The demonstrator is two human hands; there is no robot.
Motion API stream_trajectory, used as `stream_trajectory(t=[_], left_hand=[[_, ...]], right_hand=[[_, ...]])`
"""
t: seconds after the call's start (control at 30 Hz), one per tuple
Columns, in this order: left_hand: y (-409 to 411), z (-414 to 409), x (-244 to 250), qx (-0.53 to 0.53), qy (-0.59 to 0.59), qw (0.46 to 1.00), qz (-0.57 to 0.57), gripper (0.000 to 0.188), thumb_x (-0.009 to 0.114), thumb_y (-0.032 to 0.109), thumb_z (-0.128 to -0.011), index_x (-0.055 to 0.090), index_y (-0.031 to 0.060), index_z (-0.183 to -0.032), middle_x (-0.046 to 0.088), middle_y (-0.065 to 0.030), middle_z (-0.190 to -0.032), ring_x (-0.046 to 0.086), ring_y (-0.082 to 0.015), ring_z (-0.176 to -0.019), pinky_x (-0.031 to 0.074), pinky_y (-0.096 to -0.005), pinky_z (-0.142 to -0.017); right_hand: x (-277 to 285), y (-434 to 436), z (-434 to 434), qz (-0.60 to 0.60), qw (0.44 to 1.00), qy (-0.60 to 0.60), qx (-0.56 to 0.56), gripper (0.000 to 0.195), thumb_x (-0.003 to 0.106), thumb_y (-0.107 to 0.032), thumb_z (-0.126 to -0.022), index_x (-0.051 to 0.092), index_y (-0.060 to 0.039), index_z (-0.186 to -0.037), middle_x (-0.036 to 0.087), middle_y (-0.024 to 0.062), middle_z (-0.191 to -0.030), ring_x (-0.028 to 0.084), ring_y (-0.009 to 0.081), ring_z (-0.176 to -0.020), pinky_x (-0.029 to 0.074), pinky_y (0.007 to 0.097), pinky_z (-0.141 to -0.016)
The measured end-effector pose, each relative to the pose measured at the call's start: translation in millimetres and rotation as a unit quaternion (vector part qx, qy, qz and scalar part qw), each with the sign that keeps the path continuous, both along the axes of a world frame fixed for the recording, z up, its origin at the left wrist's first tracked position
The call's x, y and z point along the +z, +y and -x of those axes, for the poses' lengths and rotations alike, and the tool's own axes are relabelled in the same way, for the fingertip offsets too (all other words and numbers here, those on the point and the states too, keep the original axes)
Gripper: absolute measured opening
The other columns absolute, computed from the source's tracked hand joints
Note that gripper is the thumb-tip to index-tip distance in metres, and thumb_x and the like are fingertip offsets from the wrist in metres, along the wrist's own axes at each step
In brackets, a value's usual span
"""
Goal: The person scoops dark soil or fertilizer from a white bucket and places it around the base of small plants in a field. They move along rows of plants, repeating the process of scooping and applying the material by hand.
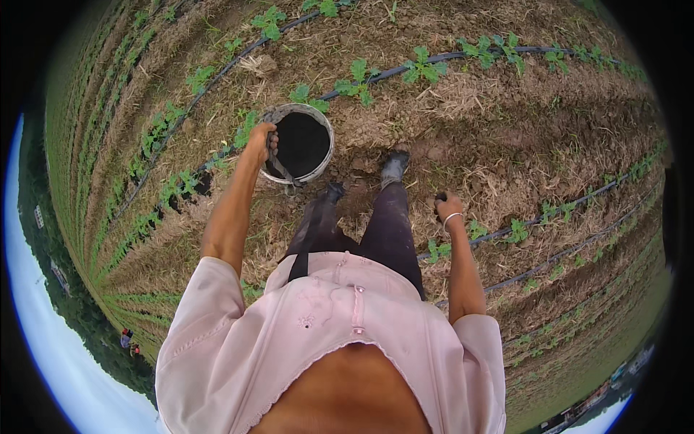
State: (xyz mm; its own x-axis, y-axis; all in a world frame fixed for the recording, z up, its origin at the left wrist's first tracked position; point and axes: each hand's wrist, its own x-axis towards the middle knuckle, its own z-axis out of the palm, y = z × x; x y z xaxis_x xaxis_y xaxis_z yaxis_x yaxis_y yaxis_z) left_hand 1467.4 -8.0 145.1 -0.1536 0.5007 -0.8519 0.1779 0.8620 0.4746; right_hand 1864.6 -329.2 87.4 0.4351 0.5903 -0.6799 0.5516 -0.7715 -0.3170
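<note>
My left hand (261,142) grips the strap-like handle (282,169) of a round, pale bucket (326,161). Loose black material (301,142), fine like soil or char, fills much of the bucket. Out to the other side, my right hand (449,207) is closed around a small dark clump (440,198), mostly covered by the fingers. Under that hand lies straw-strewn soil, with a young leafy plant (477,230) a little beyond the wrist.
Rows of leafy seedlings (424,66) stand along black drip-irrigation lines (390,74) on either side of me. My boots (394,165) are on bare brown soil between rows. Far off at the left, people (127,338) are at the field's edge.
</note>
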Motion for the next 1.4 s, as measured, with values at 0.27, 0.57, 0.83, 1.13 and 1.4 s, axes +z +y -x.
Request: stream_trajectory(t=[0.27, 0.57, 0.83, 1.13, 1.4], left_hand=[[-81, -5, -36, 0.087, 0.031, 0.996, 0.018, 0.018, 0.058, 0.023, -0.078, 0.050, 0.0096, -0.068, 0.046, -0.0007, -0.052, 0.040, -0.0121, -0.042, 0.030, -0.0316, -0.040], [-97, 1, -20, 0.172, -0.079, 0.980, 0.063, 0.019, 0.054, 0.017, -0.081, 0.049, 0.0068, -0.065, 0.043, -0.0008, -0.049, 0.033, -0.0126, -0.038, 0.026, -0.0309, -0.039], [-67, 50, -26, 0.185, -0.106, 0.977, -0.001, 0.017, 0.057, 0.023, -0.081, 0.051, 0.0084, -0.074, 0.046, 0.0003, -0.052, 0.037, -0.0117, -0.040, 0.030, -0.0303, -0.042], [-87, 48, -29, 0.240, -0.162, 0.957, 0.007, 0.011, 0.056, 0.012, -0.079, 0.048, 0.0050, -0.075, 0.043, -0.0008, -0.052, 0.040, -0.0103, -0.039, 0.028, -0.0255, -0.036], [-74, 24, -49, 0.238, -0.180, 0.954, -0.021, 0.012, 0.057, 0.016, -0.079, 0.052, 0.0060, -0.083, 0.044, -0.0007, -0.054, 0.040, -0.0088, -0.042, 0.031, -0.0233, -0.038]], right_hand=[[-53, -10, -52, 0.046, 0.984, 0.085, -0.150, 0.025, 0.058, -0.007, -0.080, 0.063, 0.0038, -0.101, 0.065, 0.0202, -0.086, 0.062, 0.0276, -0.072, 0.050, 0.0392, -0.067], [-36, 66, 23, -0.017, 1.000, 0.026, 0.003, 0.025, 0.062, -0.012, -0.077, 0.065, -0.0001, -0.098, 0.066, 0.0215, -0.089, 0.063, 0.0356, -0.078, 0.050, 0.0422, -0.072], [-51, 136, 202, -0.143, 0.980, 0.106, 0.086, 0.024, 0.061, -0.016, -0.072, 0.065, -0.0035, -0.092, 0.066, 0.0204, -0.088, 0.062, 0.0372, -0.085, 0.049, 0.0423, -0.076], [-109, 236, 331, -0.030, 0.945, -0.005, 0.325, 0.074, 0.073, -0.027, -0.074, 0.036, -0.0091, -0.136, 0.039, 0.0201, -0.137, 0.044, 0.0410, -0.118, 0.040, 0.0465, -0.097], [-193, 226, 364, -0.073, 0.927, -0.115, 0.348, 0.076, 0.075, -0.028, -0.067, 0.042, -0.0099, -0.133, 0.041, 0.0181, -0.133, 0.040, 0.0422, -0.117, 0.035, 0.0581, -0.091]])
